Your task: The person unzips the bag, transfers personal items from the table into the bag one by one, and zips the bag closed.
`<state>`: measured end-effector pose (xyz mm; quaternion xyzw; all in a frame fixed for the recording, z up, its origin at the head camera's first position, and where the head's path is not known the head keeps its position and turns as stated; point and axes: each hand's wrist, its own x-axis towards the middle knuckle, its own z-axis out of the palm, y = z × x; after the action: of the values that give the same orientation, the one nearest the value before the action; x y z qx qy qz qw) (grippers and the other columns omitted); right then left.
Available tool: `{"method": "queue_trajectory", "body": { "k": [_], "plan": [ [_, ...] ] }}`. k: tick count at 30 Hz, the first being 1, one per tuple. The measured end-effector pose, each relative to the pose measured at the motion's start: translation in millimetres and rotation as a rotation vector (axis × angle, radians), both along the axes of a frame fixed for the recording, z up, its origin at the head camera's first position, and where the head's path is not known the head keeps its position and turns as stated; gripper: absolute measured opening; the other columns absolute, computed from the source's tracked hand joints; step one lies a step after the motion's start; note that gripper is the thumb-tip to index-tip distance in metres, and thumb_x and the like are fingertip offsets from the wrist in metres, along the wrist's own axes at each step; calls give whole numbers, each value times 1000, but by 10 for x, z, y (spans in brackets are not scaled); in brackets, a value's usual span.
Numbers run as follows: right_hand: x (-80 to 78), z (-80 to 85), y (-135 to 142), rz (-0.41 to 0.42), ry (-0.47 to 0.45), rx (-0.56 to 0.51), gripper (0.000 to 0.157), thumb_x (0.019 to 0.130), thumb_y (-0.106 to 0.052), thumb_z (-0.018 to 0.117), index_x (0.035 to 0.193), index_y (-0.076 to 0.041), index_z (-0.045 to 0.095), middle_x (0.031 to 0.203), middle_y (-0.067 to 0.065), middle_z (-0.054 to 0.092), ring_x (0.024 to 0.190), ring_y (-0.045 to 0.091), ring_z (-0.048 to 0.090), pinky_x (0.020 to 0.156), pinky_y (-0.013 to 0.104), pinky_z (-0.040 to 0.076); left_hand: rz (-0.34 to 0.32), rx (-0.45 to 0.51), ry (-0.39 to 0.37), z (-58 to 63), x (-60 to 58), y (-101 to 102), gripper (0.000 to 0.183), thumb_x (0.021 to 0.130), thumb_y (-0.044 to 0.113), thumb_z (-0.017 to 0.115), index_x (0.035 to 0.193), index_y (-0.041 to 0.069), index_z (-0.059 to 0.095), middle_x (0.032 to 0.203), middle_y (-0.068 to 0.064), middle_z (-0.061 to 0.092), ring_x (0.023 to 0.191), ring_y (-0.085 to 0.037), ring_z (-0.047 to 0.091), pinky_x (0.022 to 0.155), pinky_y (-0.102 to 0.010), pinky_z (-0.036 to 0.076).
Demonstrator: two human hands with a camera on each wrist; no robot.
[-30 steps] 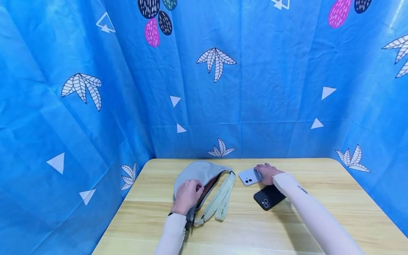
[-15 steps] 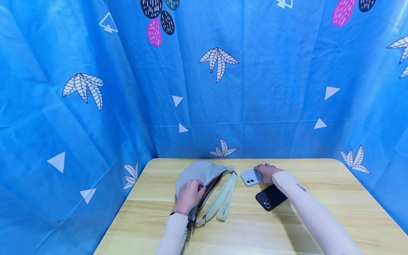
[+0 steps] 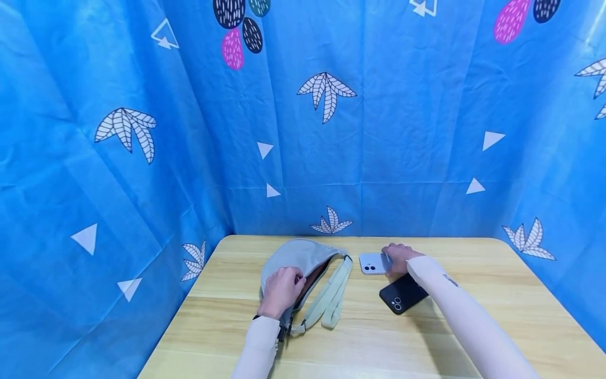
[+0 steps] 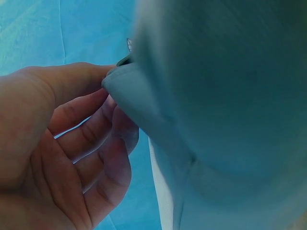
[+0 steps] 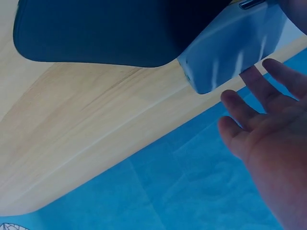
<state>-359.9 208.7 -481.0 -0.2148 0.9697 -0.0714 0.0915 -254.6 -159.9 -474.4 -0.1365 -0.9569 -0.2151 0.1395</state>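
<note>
A grey-green waist bag (image 3: 293, 255) lies at the left of the table with its mouth open to the right. My left hand (image 3: 280, 289) pinches the edge of that opening; in the left wrist view, the thumb and fingertips of the left hand (image 4: 72, 120) meet on the bag's fabric edge (image 4: 136, 96). At the far middle, my right hand (image 3: 400, 258) holds the right end of a pale smartphone (image 3: 372, 264). The right wrist view shows fingers against one long edge of the pale smartphone (image 5: 228, 55), the thumb partly cut off at the corner.
A black smartphone (image 3: 400, 297) lies on the table, partly under the right forearm. The bag's pale green strap (image 3: 331, 297) trails over the wooden tabletop (image 3: 360, 347). A blue patterned curtain (image 3: 402, 131) hangs behind and at both sides.
The pale smartphone has turned slightly in the right hand, and that hand has shifted a little. My left hand stays on the bag's edge. The head view has shifted slightly.
</note>
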Motion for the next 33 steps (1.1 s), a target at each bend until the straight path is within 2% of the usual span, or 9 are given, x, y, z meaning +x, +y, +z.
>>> {"method": "queue_trajectory", "body": {
  "k": [4, 11, 18, 26, 30, 33],
  "plan": [
    [-46, -39, 14, -25, -3, 0, 71, 81, -32, 87, 137, 2, 59, 115, 15, 65, 97, 28, 59, 87, 48, 50, 2, 2, -2, 6, 2, 3, 12, 96, 23, 73, 86, 17, 77, 80, 3, 74, 61, -4, 56, 59, -30, 49],
    [-135, -101, 77, -93, -31, -23, 63, 80, -41, 86, 121, 1, 65, 107, 12, 63, 84, 22, 56, 74, 39, 49, 14, 0, -8, 29, 6, 16, 13, 96, 23, 73, 85, 18, 77, 80, 3, 74, 61, -5, 58, 58, -30, 48],
    [-145, -88, 83, -173, -59, -23, 63, 77, -47, 86, 114, -1, 64, 100, 9, 62, 81, 22, 55, 73, 37, 49, 20, -13, 4, 32, 13, 20, 13, 96, 24, 73, 84, 19, 76, 81, 3, 74, 63, -7, 60, 58, -31, 50],
    [-148, -88, 77, -211, -39, -3, 56, 77, -49, 84, 106, -5, 66, 89, 5, 64, 78, 22, 54, 81, 44, 43, 16, -18, 7, 20, 18, 27, 13, 96, 23, 73, 84, 19, 76, 80, 3, 74, 61, -6, 58, 59, -32, 51],
    [-190, -76, 111, -229, -37, -5, 56, 78, -52, 82, 103, -6, 64, 88, 6, 64, 77, 23, 56, 77, 43, 44, 19, -19, 5, 33, 19, 26, 13, 96, 23, 73, 84, 19, 76, 81, 3, 74, 62, -6, 58, 59, -31, 50],
    [-216, -56, 170, -247, -90, -60, 51, 82, -48, 80, 102, -5, 63, 88, 6, 64, 77, 22, 57, 73, 39, 44, 17, -16, 3, 43, 24, 24, 13, 96, 23, 73, 84, 19, 76, 81, 3, 74, 61, -6, 58, 59, -31, 50]
  ]
}}
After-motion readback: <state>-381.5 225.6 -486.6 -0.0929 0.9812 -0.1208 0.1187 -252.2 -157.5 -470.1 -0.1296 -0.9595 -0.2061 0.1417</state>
